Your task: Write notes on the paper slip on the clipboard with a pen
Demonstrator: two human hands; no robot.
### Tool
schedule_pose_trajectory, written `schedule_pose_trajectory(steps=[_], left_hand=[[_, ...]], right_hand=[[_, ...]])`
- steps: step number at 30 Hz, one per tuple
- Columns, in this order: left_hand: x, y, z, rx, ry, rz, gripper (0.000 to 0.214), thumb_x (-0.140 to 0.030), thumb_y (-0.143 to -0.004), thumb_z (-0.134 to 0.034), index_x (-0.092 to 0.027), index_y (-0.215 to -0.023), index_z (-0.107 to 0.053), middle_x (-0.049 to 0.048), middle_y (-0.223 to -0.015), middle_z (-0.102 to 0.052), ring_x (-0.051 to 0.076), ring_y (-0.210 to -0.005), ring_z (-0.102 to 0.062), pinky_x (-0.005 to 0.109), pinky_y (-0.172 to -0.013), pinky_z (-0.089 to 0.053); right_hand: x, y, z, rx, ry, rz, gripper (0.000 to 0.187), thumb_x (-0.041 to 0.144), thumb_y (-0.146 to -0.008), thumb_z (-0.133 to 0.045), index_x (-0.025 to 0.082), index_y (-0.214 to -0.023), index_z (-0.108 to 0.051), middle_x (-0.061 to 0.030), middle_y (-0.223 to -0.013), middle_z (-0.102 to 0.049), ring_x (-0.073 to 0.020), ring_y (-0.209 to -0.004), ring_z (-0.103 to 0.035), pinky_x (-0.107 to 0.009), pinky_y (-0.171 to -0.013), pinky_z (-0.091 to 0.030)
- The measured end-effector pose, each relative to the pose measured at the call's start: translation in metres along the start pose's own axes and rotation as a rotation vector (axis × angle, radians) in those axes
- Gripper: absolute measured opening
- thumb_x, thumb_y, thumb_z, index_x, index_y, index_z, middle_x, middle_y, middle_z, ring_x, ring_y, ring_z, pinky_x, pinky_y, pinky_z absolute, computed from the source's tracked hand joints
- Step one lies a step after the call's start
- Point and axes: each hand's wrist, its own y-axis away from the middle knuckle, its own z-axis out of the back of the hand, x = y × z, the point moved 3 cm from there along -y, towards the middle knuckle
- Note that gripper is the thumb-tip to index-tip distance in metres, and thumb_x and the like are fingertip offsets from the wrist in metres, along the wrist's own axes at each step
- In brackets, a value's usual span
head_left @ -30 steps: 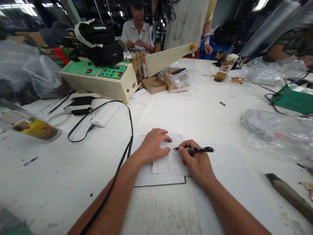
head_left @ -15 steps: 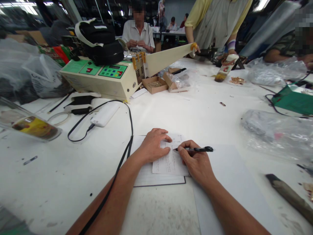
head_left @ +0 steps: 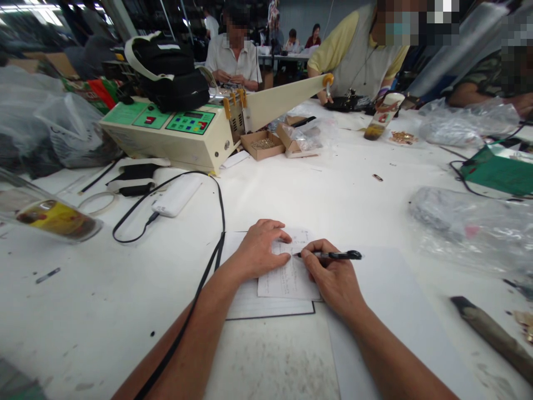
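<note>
A black pen (head_left: 339, 255) is pinched in my right hand (head_left: 331, 272), its tip at the small handwritten sheet (head_left: 287, 280). My left hand (head_left: 260, 250) rests across the sheet's left part, thumb and fingers apart, holding nothing. Beneath that sheet lies a larger lined paper (head_left: 266, 309) with a dark edge. A blank white sheet (head_left: 391, 300) extends under my right forearm. Over my left forearm runs a black cable (head_left: 199, 289), which loops to a white power bank (head_left: 178, 195) on the table.
At the back left stands a cream machine (head_left: 166, 139) with a green panel and black bundles on top. Nearby is an open cardboard box (head_left: 263, 145) of small metal parts. Clear plastic bags (head_left: 470, 225) lie right; a tilted clear cup (head_left: 58, 219) lies left. Co-workers sit and lean beyond.
The co-worker in the yellow sleeves has bent lower over the table. My hands and the pen keep nearly the same place on the sheet; the view has shifted slightly.
</note>
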Motion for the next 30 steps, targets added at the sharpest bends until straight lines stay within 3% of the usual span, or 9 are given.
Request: schedule_pose_trajectory(steps=[30], left_hand=[[-0.0001, -0.0007, -0.0004, 0.005, 0.006, 0.008, 0.029, -0.022, -0.074, -0.083, -0.025, -0.101, -0.076, 0.0063, -0.135, -0.065, 0.031, -0.132, -0.052, 0.047, -0.116, -0.042]], right_hand=[[-0.0004, 0.0012, 0.0005, 0.000, 0.003, -0.008, 0.025, 0.047, -0.097, -0.061, 0.023, -0.088, -0.063, 0.0043, -0.059, -0.054, -0.0143, -0.054, -0.045, -0.027, -0.052, -0.035]])
